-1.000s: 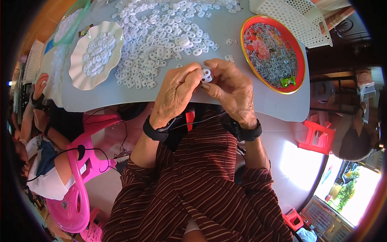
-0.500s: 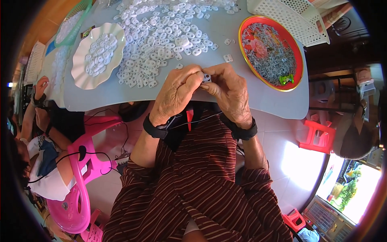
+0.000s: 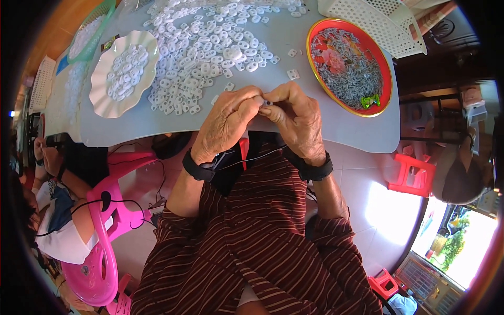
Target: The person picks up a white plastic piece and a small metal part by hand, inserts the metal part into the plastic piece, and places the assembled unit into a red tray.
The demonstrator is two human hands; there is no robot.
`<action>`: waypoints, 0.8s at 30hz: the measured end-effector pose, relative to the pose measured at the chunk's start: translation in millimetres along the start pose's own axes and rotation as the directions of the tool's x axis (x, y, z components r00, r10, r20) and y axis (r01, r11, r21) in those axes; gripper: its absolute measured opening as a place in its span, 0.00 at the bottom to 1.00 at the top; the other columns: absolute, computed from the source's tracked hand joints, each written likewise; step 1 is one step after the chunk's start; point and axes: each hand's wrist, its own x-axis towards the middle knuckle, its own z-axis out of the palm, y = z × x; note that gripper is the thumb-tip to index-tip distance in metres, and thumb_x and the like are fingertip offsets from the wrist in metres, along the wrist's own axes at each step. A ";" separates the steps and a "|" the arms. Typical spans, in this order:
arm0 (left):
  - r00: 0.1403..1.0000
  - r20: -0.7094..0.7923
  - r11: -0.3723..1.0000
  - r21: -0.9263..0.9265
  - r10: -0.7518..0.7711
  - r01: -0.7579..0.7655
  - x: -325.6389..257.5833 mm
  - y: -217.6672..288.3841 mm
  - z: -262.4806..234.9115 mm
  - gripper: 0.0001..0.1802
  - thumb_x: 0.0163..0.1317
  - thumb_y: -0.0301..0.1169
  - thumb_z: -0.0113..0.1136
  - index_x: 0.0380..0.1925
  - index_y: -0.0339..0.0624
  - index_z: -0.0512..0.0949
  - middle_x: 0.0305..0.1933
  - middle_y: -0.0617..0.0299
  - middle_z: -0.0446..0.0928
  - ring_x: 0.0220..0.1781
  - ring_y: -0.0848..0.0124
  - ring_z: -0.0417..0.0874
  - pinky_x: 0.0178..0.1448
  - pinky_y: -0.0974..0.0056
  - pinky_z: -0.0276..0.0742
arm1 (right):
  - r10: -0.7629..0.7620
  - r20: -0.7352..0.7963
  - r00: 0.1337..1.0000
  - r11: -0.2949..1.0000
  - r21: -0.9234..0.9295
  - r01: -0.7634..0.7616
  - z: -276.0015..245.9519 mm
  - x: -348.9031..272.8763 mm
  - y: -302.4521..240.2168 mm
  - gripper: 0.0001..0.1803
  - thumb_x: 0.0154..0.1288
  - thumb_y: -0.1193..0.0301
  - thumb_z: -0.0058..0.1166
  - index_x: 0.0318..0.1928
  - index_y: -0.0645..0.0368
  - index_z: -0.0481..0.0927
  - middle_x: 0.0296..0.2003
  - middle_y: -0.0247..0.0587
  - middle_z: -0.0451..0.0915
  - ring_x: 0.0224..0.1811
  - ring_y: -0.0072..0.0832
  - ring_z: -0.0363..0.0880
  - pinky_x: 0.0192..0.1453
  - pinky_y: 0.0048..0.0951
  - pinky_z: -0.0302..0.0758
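Note:
My left hand (image 3: 227, 125) and my right hand (image 3: 300, 125) meet over the near edge of the table, fingertips pinched together. Between them is a small white plastic piece (image 3: 267, 103) with a dark spot showing; the fingers cover most of it. Just beyond my hands spreads a heap of similar white two-holed plastic pieces (image 3: 176, 86), with a few strays near my fingers. To the left, more of them lie in a cream scalloped plate (image 3: 97, 100). On the right stands a red round tray with a gold rim (image 3: 387, 84), full of small grey metal-looking parts (image 3: 353, 79).
A white perforated basket (image 3: 378, 26) stands at the back right, and a green basket (image 3: 107, 13) at the far left. Beside a pink chair (image 3: 107, 247) on the left sits another person (image 3: 68, 231). Red stools (image 3: 409, 176) are on the right. A thin cable crosses below my wrists.
The white piece has turned between my fingertips and shows less of its face. My view has shifted slightly. At the left, the other person's raised hand has dropped.

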 end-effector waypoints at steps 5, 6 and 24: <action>0.994 -0.081 0.995 -0.063 -0.080 0.075 -2.1 -2.6 2.2 0.19 0.66 0.41 0.46 0.26 0.34 0.68 0.16 0.60 0.63 0.21 0.73 0.63 0.27 0.63 0.61 | 0.154 0.024 0.988 0.972 0.175 -0.156 -4.1 6.3 -8.3 0.08 0.64 0.74 0.55 0.40 0.66 0.77 0.28 0.35 0.79 0.28 0.19 0.76 0.34 0.21 0.74; 0.997 -0.059 0.998 -0.045 -0.056 0.053 -1.2 -4.7 1.2 0.19 0.66 0.42 0.45 0.26 0.35 0.68 0.16 0.61 0.63 0.21 0.73 0.63 0.27 0.64 0.61 | 0.183 0.049 0.982 0.959 0.211 -0.189 -6.5 8.7 -9.3 0.08 0.66 0.73 0.53 0.41 0.66 0.78 0.28 0.34 0.78 0.28 0.18 0.75 0.34 0.20 0.73; 0.995 -0.102 0.998 -0.066 -0.001 -0.006 -4.3 -4.1 3.9 0.19 0.68 0.40 0.46 0.29 0.33 0.70 0.18 0.60 0.66 0.22 0.72 0.65 0.28 0.65 0.63 | 0.238 0.082 0.968 0.931 0.266 -0.251 -5.3 6.4 -5.9 0.10 0.68 0.72 0.51 0.43 0.66 0.77 0.31 0.35 0.79 0.29 0.17 0.74 0.35 0.19 0.72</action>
